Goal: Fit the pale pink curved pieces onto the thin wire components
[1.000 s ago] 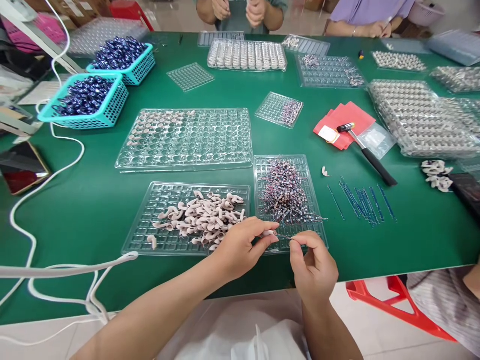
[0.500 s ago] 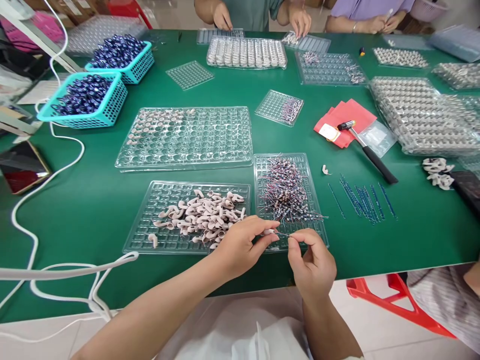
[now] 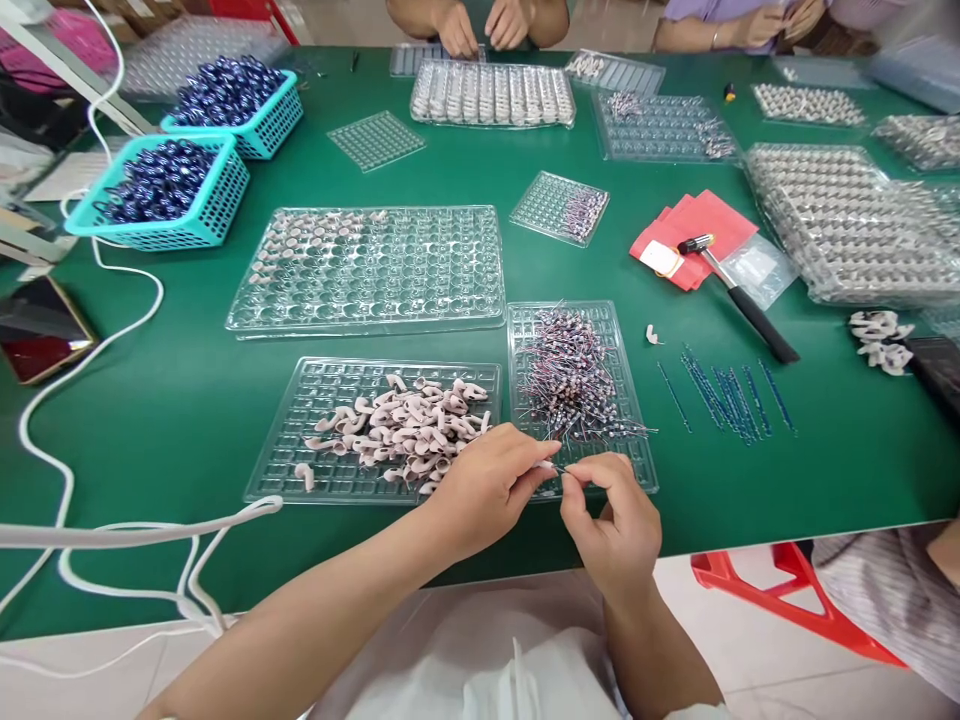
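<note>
My left hand pinches a small pale curved shell between thumb and fingers. My right hand, also closed, grips a thin wired part at the shell's end; how far it sits inside is too small to tell. Just left of my hands, a heap of pale curved shells lies on a clear tray. Beyond my fingertips, many thin wired parts with tiny heads are piled on a second clear tray.
A clear blister tray, partly filled, lies farther back. Blue baskets of shiny dark-blue pieces stand left, near white cables. Rightward lie thin blue strips, a hammer and red packets. Co-workers' hands are across the table.
My right hand has moved slightly left, closer to the shell in my left hand. Across the table, a co-worker's hand has left the right-hand tray and joined the other one.
</note>
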